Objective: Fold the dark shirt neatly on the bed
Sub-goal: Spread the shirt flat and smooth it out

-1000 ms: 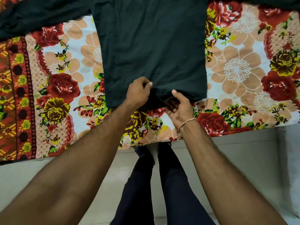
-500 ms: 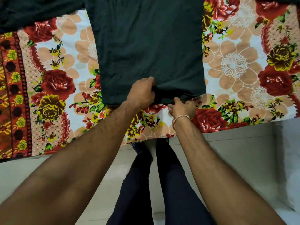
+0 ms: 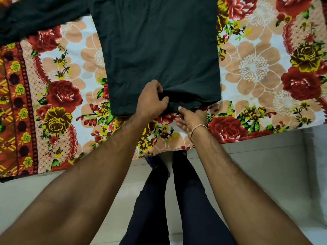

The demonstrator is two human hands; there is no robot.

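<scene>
— Where was the dark shirt (image 3: 159, 50) at that moment?

— Spread flat on the bed (image 3: 256, 71), over the flowered bedsheet (image 3: 58, 96), with its hem lying close to the bed's near edge and one sleeve (image 3: 35, 15) stretched out toward the far left corner.

— And the hands?

— Both were at the middle of the hem. The left hand (image 3: 150, 101) had its fingers (image 3: 161, 89) curled and pinching a bunch of the hem cloth. The right hand (image 3: 191, 119) sat just beside it, a little nearer the bed's edge, thumb pressed up against the hem; whether its other fingers held cloth, I could not tell. A thin bracelet (image 3: 196, 129) showed on that wrist.

— Anything different from half a second before?

— Not much. The left hand had closed tighter on the cloth, with a fold of fabric puckered in front of its knuckles. The right hand had turned more palm-up, its fingers spread a little below the hem. The shirt itself had stayed where it lay.

— What else was in view?

— The person's legs in dark trousers (image 3: 177, 200), standing on the pale floor (image 3: 265, 174) against the bed's near edge.
</scene>
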